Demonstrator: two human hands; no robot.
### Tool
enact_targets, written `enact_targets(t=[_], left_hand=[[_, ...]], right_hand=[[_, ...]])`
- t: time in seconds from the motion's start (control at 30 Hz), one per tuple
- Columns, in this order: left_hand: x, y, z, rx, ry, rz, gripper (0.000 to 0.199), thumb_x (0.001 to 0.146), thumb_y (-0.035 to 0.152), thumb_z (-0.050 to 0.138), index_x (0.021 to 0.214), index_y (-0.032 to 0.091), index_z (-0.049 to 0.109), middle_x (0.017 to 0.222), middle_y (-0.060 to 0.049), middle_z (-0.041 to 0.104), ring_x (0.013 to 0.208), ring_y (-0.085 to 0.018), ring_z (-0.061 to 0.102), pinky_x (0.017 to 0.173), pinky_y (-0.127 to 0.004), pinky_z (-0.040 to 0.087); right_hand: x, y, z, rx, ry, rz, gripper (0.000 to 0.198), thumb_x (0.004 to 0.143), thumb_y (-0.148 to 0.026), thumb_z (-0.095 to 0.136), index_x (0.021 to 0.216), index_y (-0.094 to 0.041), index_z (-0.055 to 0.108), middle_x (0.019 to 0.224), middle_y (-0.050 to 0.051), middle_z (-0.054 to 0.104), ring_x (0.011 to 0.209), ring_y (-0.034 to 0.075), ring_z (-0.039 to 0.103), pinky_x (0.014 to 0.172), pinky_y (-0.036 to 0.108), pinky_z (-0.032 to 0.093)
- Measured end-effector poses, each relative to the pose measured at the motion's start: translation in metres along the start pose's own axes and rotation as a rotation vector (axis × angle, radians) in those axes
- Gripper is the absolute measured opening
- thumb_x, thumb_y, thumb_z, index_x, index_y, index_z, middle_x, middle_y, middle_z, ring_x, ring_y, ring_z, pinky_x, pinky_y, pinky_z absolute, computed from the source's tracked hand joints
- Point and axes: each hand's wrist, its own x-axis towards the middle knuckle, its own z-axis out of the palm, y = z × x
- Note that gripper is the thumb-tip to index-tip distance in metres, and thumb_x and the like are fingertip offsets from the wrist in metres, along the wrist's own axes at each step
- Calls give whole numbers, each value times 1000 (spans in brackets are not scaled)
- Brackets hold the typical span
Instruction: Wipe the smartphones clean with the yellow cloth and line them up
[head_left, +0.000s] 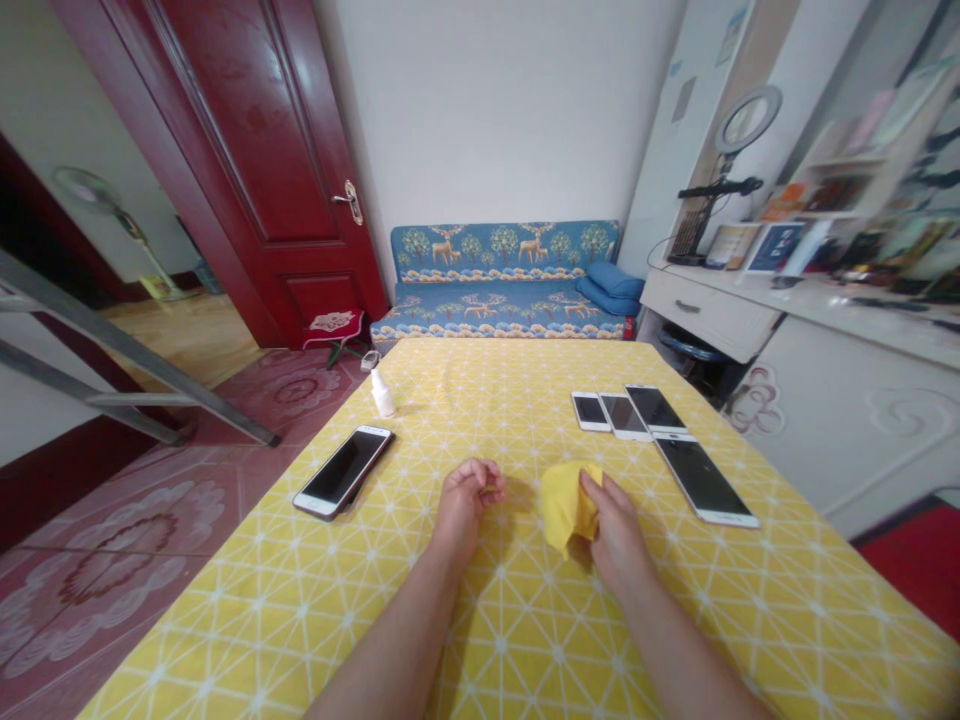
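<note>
Left to right, places taken from the yellow cloth [559,500]. Dark-cased smartphone [343,470]: well left of the cloth, screen up, long axis slanting away to the right. White bottle [383,396]: upright, left of the cloth and beyond it. My left hand [465,505]: just left of the cloth, not touching; fingers curled, nothing visible in them, can't tell if the tips meet. Cloth: directly right of those fingers, crumpled, no clear long axis. My right hand [622,525], the nearer, pinches its right edge between thumb and fingers. Four white-framed smartphones [707,480]: right of the cloth, mostly beyond it. Count: cloth 1, bottle 1, smartphones 5.
</note>
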Motion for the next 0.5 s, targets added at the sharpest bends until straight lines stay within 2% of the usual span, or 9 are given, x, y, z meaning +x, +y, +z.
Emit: enact_targets(t=[0.07, 0.13, 0.27, 0.37, 0.43, 0.5], left_hand=[[2, -1, -1, -10, 32, -18, 10, 68, 18, 65, 73, 17, 57, 86, -1, 61, 67, -11, 58, 60, -24, 48], [2, 0, -1, -28, 16, -38, 20, 71, 24, 68, 88, 19, 59, 90, -3, 63, 70, -12, 60, 62, -25, 49], [-2, 1, 4, -15, -100, -128, 40, 81, 45, 61, 109, 18, 56, 98, -11, 66, 76, -17, 64, 64, -29, 51], [-7, -1, 7, 97, -165, -129, 47, 81, 45, 62, 118, 17, 55, 102, -13, 66, 80, -17, 63, 66, -28, 50], [-6, -3, 6, 175, -120, -80, 46, 79, 41, 66, 117, 17, 56, 102, -12, 66, 81, -17, 63, 67, -28, 50], [0, -3, 0, 251, 5, 1, 41, 76, 37, 68, 110, 16, 60, 98, -11, 66, 79, -17, 62, 65, -27, 50]], right_hand=[[-3, 0, 2, 18, -35, 14, 25, 62, -32, 81, 80, -22, 67, 75, -1, 72, 68, 19, 66, 62, 28, 51], [-6, 1, 5, 24, -90, 20, 27, 61, -33, 81, 81, -21, 67, 77, 0, 72, 68, 19, 66, 64, 29, 51], [-11, 4, 10, -1, -157, 24, 33, 61, -36, 82, 85, -20, 66, 78, 1, 72, 65, 18, 64, 62, 28, 50], [-10, 7, 10, -21, -174, 8, 34, 63, -38, 81, 87, -20, 65, 78, 1, 71, 67, 17, 63, 62, 27, 49], [-7, 8, 7, -35, -162, -24, 32, 64, -38, 80, 87, -21, 65, 79, 0, 71, 69, 17, 63, 63, 26, 48], [-4, 11, 5, -57, -130, -64, 31, 65, -38, 79, 86, -21, 64, 79, -1, 70, 70, 16, 62, 63, 25, 48]])
